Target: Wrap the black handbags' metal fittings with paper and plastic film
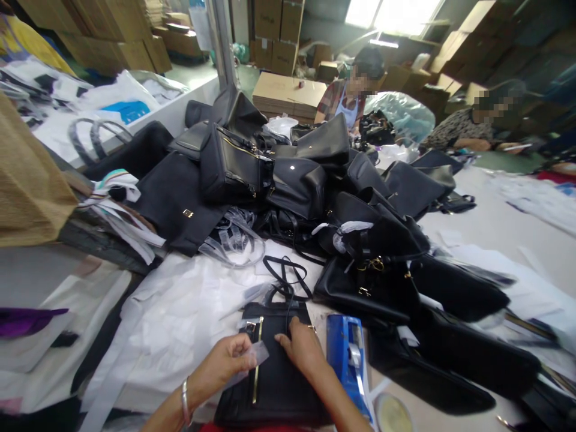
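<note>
A black handbag (288,390) lies flat in front of me, with a gold zip running along its front and its thin black strap (288,273) looped beyond the top. Over the zip, my left hand (236,357) pinches a small piece of clear plastic film (260,354) between thumb and fingers. My right hand (303,345) rests on the upper part of the bag beside the strap, its thumb and forefinger apart. The fingertips touch the bag's face. Whether they also press the strap is hard to tell.
Many black bags (297,186) are heaped across the table. Right of my bag stands a blue tape dispenser (346,348), with a roll of tape (392,414) near it. White wrapping sheets (180,318) spread to the left. Two people sit beyond the heap.
</note>
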Demonstrator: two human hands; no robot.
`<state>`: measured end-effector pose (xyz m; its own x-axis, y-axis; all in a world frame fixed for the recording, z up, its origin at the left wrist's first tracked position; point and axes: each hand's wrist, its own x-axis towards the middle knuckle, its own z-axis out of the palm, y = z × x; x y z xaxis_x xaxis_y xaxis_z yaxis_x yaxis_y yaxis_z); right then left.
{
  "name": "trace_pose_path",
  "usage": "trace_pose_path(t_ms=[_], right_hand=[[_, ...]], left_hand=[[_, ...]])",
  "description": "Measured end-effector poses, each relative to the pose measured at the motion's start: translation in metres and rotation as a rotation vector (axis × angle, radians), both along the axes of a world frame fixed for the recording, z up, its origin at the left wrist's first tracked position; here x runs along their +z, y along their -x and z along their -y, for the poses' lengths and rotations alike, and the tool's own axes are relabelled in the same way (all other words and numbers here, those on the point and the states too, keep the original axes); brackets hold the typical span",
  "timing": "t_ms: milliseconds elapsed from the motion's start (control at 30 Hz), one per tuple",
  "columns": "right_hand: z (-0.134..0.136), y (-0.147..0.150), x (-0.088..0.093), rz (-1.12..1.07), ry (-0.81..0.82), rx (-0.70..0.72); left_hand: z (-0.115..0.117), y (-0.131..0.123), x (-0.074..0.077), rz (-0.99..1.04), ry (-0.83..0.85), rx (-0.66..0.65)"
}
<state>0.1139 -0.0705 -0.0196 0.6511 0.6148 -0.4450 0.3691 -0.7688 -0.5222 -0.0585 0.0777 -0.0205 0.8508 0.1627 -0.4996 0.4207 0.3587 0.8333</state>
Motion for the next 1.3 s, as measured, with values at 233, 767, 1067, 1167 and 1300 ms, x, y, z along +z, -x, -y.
trace_pose_path(t_ms=[233,767,1067,1167,1300], right_hand=[[-0.009,-0.001,0.01,-0.552,-0.386,-0.223],[-0.028,0.025,0.028,-0.675,-0.861,-0.562],[-0.03,0.032,0.024,-0.723,-0.853,-0.553],[-0.029,0.036,0.021,-0.77,-0.864,-0.558],[-0.027,0.039,0.018,-0.851,-0.847,-0.564]], left_hand=[[-0.003,0.005,0.001,0.017,0.038,0.03],[0.011,-0.008,0.022,-0.019,0.13,0.098],[0.012,-0.012,0.009,0.01,0.057,0.164],[0.014,-0.014,0.006,0.008,0.008,0.19],[0.017,-0.017,0.006,0.009,-0.058,0.21]])
